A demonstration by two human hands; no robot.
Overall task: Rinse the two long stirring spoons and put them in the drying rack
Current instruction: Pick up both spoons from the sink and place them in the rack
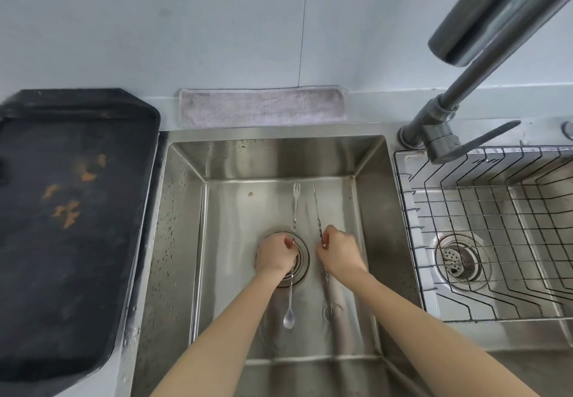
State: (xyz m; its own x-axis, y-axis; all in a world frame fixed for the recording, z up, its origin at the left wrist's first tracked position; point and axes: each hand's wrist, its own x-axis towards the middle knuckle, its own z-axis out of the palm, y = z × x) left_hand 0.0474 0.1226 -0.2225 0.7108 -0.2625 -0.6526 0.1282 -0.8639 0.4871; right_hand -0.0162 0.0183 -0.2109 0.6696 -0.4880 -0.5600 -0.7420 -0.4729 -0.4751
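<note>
both arms reach down into the sink [186, 198]. left hand [274, 255] grips the left spoon [291, 300] mid-handle over the drain [302, 260], right hand [339, 252] pinches the right spoon [317, 210] just beside it. wire drying rack [483, 226] sits right, over the second basin. no readable writing.

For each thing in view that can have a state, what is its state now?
Left hand: grips the left spoon.
Right hand: grips the right spoon.
Faucet: no water seen running.
Drying rack: holds no spoons.
Sink: wet, drops on the walls.
Cloth: spread flat.
</note>
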